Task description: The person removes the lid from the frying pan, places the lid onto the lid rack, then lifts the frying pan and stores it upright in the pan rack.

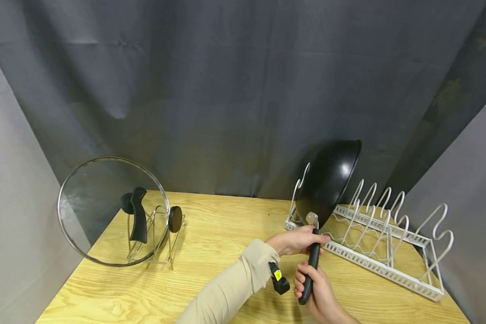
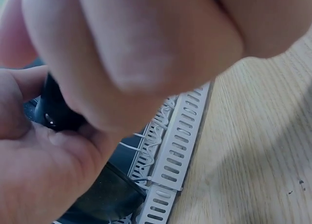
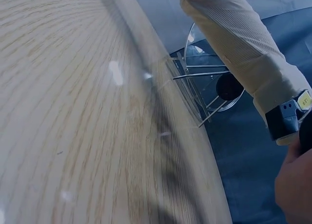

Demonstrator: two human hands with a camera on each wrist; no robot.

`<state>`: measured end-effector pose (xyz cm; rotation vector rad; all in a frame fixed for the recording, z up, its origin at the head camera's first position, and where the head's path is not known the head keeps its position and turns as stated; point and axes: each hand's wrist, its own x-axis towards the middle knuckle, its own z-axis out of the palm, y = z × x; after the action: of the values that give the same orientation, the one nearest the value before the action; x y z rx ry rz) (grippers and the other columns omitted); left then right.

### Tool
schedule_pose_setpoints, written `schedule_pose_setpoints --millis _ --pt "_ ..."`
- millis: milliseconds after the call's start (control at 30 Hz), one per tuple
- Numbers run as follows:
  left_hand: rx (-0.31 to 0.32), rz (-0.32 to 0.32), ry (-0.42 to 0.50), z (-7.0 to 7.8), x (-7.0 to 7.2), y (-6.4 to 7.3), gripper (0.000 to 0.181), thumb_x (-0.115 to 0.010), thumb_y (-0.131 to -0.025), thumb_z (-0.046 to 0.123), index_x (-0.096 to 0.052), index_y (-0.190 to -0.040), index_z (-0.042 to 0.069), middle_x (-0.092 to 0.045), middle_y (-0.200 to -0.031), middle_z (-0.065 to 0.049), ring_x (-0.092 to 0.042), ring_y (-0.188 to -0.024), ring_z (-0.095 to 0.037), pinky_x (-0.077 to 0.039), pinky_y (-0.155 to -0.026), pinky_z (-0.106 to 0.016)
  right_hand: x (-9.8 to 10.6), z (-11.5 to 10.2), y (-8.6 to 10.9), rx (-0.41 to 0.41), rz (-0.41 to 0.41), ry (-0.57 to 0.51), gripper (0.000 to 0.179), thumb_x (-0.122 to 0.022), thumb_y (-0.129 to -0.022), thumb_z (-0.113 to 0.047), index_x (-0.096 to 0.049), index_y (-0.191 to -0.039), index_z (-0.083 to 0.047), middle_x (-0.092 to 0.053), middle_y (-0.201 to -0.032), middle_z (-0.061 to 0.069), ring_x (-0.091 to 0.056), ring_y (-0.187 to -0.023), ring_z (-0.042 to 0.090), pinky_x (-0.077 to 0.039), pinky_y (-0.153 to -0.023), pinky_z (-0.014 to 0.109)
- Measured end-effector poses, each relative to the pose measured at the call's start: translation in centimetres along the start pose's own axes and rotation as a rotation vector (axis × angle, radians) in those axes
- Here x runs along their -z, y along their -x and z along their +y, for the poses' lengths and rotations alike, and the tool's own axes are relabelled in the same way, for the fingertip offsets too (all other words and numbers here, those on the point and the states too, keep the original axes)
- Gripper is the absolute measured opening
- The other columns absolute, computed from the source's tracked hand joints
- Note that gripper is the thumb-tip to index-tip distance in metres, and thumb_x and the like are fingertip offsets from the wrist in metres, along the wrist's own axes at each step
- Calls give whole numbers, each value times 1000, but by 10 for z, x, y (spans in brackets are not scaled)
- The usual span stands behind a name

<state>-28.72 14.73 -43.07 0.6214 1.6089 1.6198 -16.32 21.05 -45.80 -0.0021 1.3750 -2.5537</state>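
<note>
A black wok (image 1: 328, 180) stands tilted up on its side at the left end of a white wire pan rack (image 1: 382, 265). Its long black handle (image 1: 314, 256) points down toward the front of the table. My left hand (image 1: 297, 240) grips that handle at its upper end, close to the metal bracket. Lower down, the right hand (image 1: 317, 288) holds it near the tip with curled fingers. In the left wrist view, large blurred fingers (image 2: 146, 48) hide much of the grip, and part of the dark handle (image 2: 56, 112) shows between the hands.
At the left, a large glass lid (image 1: 105, 162) with a black handle stands upright in a small wire holder (image 1: 172, 252). Several white wire dividers (image 1: 382, 198) rise along the rack. A dark curtain (image 1: 227, 99) hangs behind the wooden table (image 1: 214, 220).
</note>
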Motion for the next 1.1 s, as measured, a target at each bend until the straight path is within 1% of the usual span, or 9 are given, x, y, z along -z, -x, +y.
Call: schedule_pose_setpoints --millis 100,167,300,400,533,700,833,1000,1100 --pt "9 12 7 0 -1 0 25 -53 -96 14 -49 -72 11 -51 -60 -1 -51 -56 -10 -45 -54 -22 1 0 0 -14 20 22 11 -32 -99 -7 -30 -89 -11 -40 -63 -4 -43 -49 6 -43 -47 18" --pt "6 15 8 -1 -1 0 24 -53 -96 13 -49 -72 11 -50 -60 -1 -52 -56 -10 -45 -54 -22 1 0 -1 -30 49 51 10 -33 -99 -8 -30 -90 -10 -40 -63 -4 -44 -49 7 -44 -47 19" --pt "9 25 34 -5 -1 0 20 -54 -95 12 -49 -76 11 -50 -60 -1 -52 -58 -11 -45 -54 -23 3 0 -1 -82 137 173 9 -37 -98 -12 -31 -91 -9 -43 -63 -3 -48 -50 8 -47 -50 22" --pt "17 44 61 -9 0 -1 17 -56 -94 11 -47 -79 11 -50 -62 -2 -52 -59 -12 -45 -55 -24 4 1 -2 -110 167 279 11 -40 -97 -14 -36 -90 -7 -47 -64 -2 -53 -52 9 -51 -55 25" --pt "15 65 78 -13 -1 -2 17 -56 -94 11 -45 -81 12 -50 -63 -4 -51 -58 -13 -43 -53 -25 7 4 -4 -94 148 356 12 -42 -96 -12 -40 -89 -3 -49 -66 1 -56 -55 14 -53 -59 30" --pt "16 100 89 -16 -3 -4 15 -56 -94 9 -47 -82 12 -50 -65 -4 -51 -57 -13 -42 -52 -24 11 7 -5 -79 125 386 13 -40 -98 -11 -37 -94 1 -48 -68 3 -56 -58 16 -53 -61 33" --pt "17 120 79 -17 -4 -6 12 -56 -94 8 -50 -83 10 -51 -68 -3 -51 -58 -13 -44 -53 -23 13 7 -7 -102 127 414 16 -39 -99 -13 -37 -96 2 -49 -71 3 -57 -62 15 -54 -64 33" --pt "18 123 83 -21 -3 -9 12 -56 -93 6 -49 -84 10 -52 -71 -4 -52 -60 -13 -45 -59 -25 16 8 -9 -135 146 439 23 -39 -99 -13 -30 -106 7 -51 -74 3 -60 -63 14 -55 -65 33" --pt "17 136 84 -24 -2 -10 12 -55 -93 5 -47 -86 11 -52 -74 -4 -53 -61 -13 -46 -64 -27 21 11 -10 -129 134 450 26 -39 -98 -13 -27 -108 8 -52 -77 5 -60 -64 14 -55 -65 33"
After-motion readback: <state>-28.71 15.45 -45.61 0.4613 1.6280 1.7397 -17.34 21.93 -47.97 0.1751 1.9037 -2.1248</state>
